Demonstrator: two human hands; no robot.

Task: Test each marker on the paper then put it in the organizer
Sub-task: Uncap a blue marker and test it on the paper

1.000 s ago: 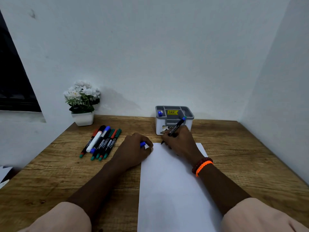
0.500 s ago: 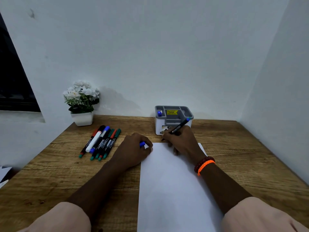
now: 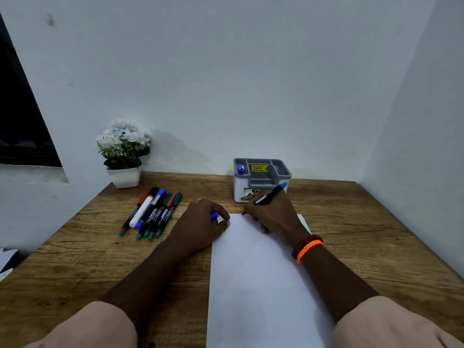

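Right hand (image 3: 272, 214): grips black marker (image 3: 268, 195), tip at top edge of paper (image 3: 253, 272). Left hand (image 3: 200, 226): curled around blue cap (image 3: 214, 215), beside paper's corner. Organizer (image 3: 261, 180): just behind the hands, one blue marker (image 3: 240, 170) inside. Spare markers (image 3: 150, 213): grouped at left on surface (image 3: 88, 259).

From here I can't read the yellow label (image 3: 259, 168) inside the organizer (image 3: 261, 180); its print is too small. My right hand (image 3: 272, 213) hides the marker (image 3: 270, 194) barrel's middle and part of the organizer's front sticker. My left hand (image 3: 203, 223) covers most of the blue cap (image 3: 214, 215). The paper (image 3: 256, 285) runs off the bottom edge, and the counter (image 3: 75, 267) off both sides.
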